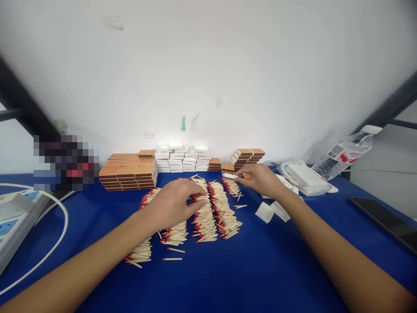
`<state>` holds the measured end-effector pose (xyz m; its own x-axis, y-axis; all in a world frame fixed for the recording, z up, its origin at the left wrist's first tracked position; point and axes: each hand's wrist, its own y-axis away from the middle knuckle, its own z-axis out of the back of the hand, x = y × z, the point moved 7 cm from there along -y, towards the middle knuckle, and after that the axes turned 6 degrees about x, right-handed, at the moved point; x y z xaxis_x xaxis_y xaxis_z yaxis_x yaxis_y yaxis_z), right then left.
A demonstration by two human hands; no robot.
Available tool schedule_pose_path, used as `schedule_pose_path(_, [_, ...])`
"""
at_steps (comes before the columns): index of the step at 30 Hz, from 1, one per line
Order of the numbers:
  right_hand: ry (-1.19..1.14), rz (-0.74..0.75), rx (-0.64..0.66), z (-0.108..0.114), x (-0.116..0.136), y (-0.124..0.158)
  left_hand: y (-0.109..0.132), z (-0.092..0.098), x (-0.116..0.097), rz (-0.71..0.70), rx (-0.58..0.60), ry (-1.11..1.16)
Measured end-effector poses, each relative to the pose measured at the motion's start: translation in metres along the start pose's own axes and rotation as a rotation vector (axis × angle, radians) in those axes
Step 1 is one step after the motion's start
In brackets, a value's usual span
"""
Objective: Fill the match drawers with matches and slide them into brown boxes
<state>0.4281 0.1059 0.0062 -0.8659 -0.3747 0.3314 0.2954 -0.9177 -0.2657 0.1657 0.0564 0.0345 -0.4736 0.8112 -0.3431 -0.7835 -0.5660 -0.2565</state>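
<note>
My left hand is over the rows of red-tipped matches. Its thumb and forefinger curve apart, with nothing visible between them. To the right, the thumb and fingers of my right hand pinch the end of a white matchbox tray. A bit of orange matchbox shows by that hand's fingers; whether it is held I cannot tell. Right behind the white tray sits a small orange matchbox. A short heap of matches lies below the tray, partly covered by it.
Stacked orange matchboxes and white trays line the wall. More matchboxes stand behind my right hand. White pieces, a packet, a plastic bottle and a phone lie right. A power strip with a cable is left.
</note>
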Motion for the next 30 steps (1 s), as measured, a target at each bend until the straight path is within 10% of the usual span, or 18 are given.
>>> schedule_pose_path(30, [0.097, 0.008, -0.014, 0.011, 0.009, 0.002, 0.001, 0.006, 0.002, -0.062, -0.101, 0.025])
